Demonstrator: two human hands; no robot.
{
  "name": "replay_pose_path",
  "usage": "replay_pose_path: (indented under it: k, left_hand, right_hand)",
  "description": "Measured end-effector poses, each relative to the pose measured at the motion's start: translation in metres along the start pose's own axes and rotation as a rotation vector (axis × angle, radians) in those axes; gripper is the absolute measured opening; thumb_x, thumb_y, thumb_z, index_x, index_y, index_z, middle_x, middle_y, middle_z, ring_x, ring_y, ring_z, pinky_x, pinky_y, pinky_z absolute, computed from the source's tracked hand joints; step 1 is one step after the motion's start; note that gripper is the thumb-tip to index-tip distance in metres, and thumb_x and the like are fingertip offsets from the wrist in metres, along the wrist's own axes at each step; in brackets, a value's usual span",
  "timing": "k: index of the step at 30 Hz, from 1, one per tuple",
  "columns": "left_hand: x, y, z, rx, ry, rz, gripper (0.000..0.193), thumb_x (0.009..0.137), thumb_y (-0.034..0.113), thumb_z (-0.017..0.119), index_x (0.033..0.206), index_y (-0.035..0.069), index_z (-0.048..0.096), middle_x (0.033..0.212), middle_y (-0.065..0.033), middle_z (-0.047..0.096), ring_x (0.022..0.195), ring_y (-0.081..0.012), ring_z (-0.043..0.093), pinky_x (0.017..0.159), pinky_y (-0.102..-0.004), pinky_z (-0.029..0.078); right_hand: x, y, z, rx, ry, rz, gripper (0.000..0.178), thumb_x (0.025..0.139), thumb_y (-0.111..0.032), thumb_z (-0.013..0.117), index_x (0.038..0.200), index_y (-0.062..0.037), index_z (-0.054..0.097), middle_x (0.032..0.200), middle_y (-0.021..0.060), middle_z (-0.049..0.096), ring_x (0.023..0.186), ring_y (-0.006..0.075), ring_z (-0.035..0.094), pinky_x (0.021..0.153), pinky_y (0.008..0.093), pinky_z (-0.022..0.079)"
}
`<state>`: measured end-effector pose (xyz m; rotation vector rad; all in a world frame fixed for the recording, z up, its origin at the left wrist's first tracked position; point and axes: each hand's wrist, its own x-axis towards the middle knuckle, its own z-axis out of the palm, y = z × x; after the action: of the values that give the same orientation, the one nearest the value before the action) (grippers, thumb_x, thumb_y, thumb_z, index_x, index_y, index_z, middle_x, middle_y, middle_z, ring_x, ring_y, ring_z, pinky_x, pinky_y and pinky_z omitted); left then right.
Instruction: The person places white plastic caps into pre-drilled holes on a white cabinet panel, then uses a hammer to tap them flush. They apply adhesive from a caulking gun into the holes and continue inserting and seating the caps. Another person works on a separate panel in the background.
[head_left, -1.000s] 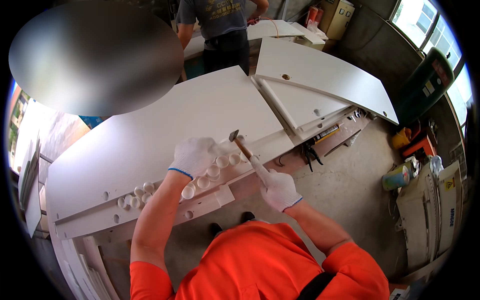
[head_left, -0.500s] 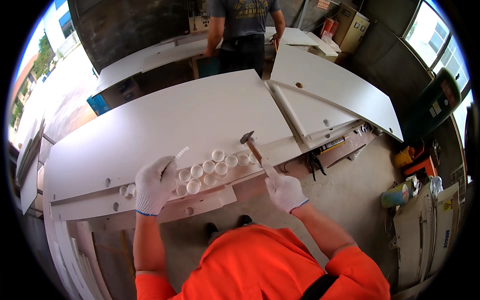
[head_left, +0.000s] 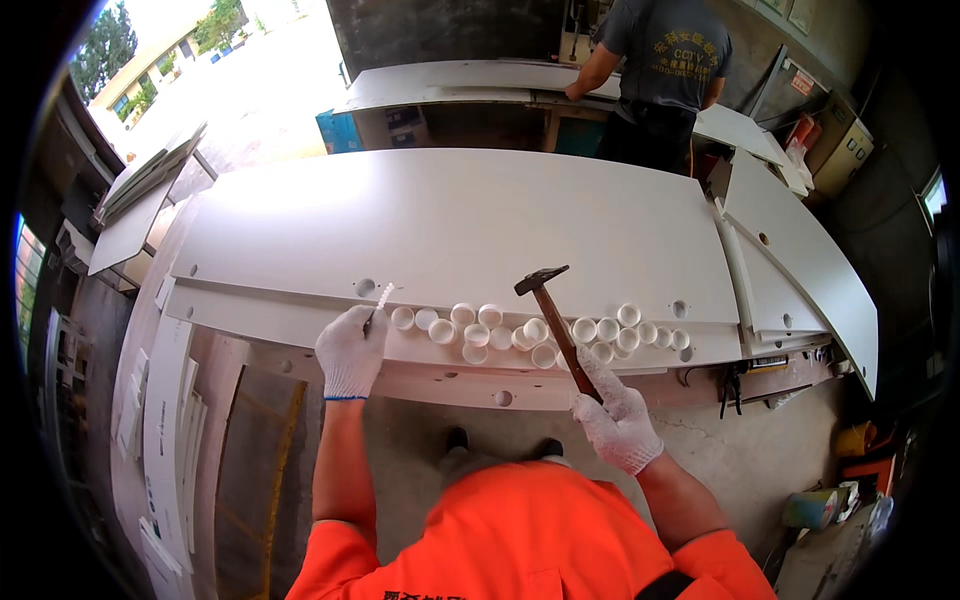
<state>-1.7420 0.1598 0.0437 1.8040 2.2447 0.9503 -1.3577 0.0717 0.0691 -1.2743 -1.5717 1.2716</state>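
White knitted gloves cover both my hands. My left hand (head_left: 352, 352) pinches a short, ribbed white plastic strip (head_left: 385, 296) near the front edge of the stacked white panels (head_left: 450, 215). A round hole (head_left: 366, 288) in the top panel lies just beyond the fingers. In my right hand (head_left: 618, 418), a hammer (head_left: 556, 325) is gripped by its wooden handle, its dark metal head up and to the left. The hammer crosses in front of several round white plastic caps (head_left: 476, 335), loosely grouped along the panel's front ledge.
Another person (head_left: 665, 70) stands at a white-topped bench (head_left: 440, 85) behind the panels. More white boards (head_left: 790, 240) lean at the right, near a black-handled tool (head_left: 732, 388). Upright boards (head_left: 165, 440) stand at the left. A yellow-marked bar (head_left: 283, 470) lies below the panels.
My view has swung left. Both hands have moved left along the panels, the left one past the leftmost caps. The hammer has come across in front of the caps.
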Motion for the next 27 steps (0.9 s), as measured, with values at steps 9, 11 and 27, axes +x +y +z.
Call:
replay_pose_path:
  k: [9, 11, 27]
  left_hand:
    - [0.025, -0.065, 0.013, -0.104, 0.037, 0.263, 0.018, 0.095, 0.024, 0.075, 0.087, 0.008, 0.073, 0.079, -0.0117, 0.072, 0.071, -0.0350, 0.072, 0.065, -0.0468, 0.056]
    - [0.026, -0.070, 0.015, -0.128, 0.036, 0.270, 0.016, 0.094, 0.022, 0.076, 0.087, 0.008, 0.072, 0.080, -0.0117, 0.072, 0.070, -0.0348, 0.072, 0.064, -0.0469, 0.055]
    - [0.028, -0.076, 0.018, -0.106, 0.082, 0.290, 0.017, 0.093, 0.019, 0.076, 0.082, 0.009, 0.070, 0.076, -0.0120, 0.071, 0.068, -0.0351, 0.071, 0.063, -0.0472, 0.056]
  right_hand:
    - [0.055, -0.021, 0.135, -0.367, 0.075, -0.237, 0.064, 0.106, -0.011, 0.065, 0.167, -0.0179, 0.050, 0.085, 0.0208, 0.069, 0.070, 0.0325, 0.072, 0.070, 0.0375, 0.058]
    - [0.066, -0.032, 0.151, -0.419, 0.080, -0.257, 0.065, 0.105, -0.010, 0.065, 0.168, -0.0184, 0.049, 0.082, 0.0210, 0.068, 0.073, 0.0367, 0.073, 0.070, 0.0405, 0.059]
    - [0.112, -0.029, 0.193, -0.640, 0.023, -0.218, 0.061, 0.104, -0.013, 0.066, 0.163, -0.0198, 0.052, 0.087, 0.0158, 0.075, 0.073, 0.0409, 0.074, 0.064, 0.0509, 0.060]
